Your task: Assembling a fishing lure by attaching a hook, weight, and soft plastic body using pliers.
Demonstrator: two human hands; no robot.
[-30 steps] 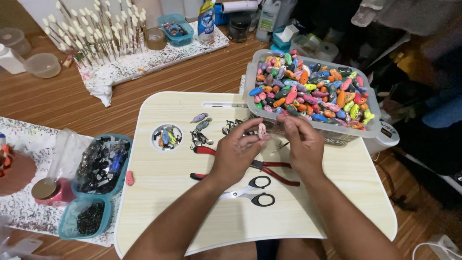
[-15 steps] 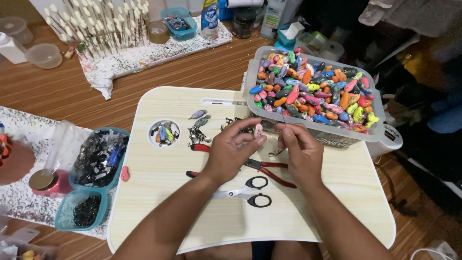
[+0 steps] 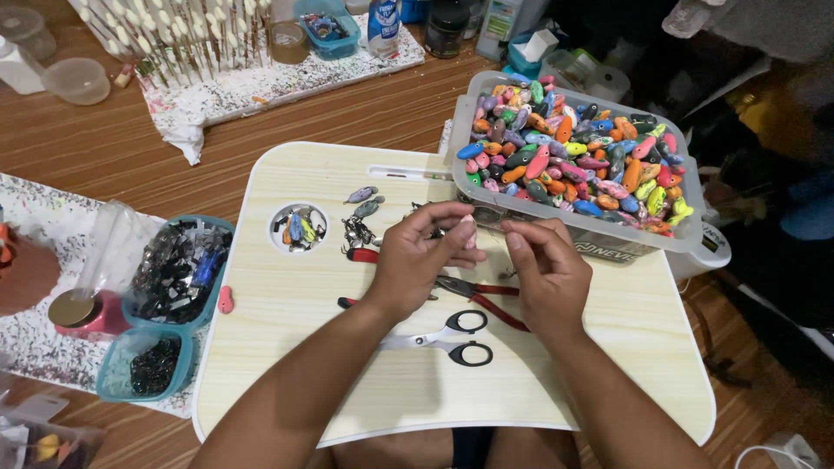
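Pinching a small pale bead between closed fingers, the left hand and right hand work above the desk; it looks light, hard, slippery, best held by its sides.

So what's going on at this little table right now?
A person's left hand pinches a small pale oval piece at the fingertips, with the right hand close beside it, over a light wooden lap table. Red-handled pliers and black-handled scissors lie below the hands. A clear bin of colourful painted pieces sits just behind.
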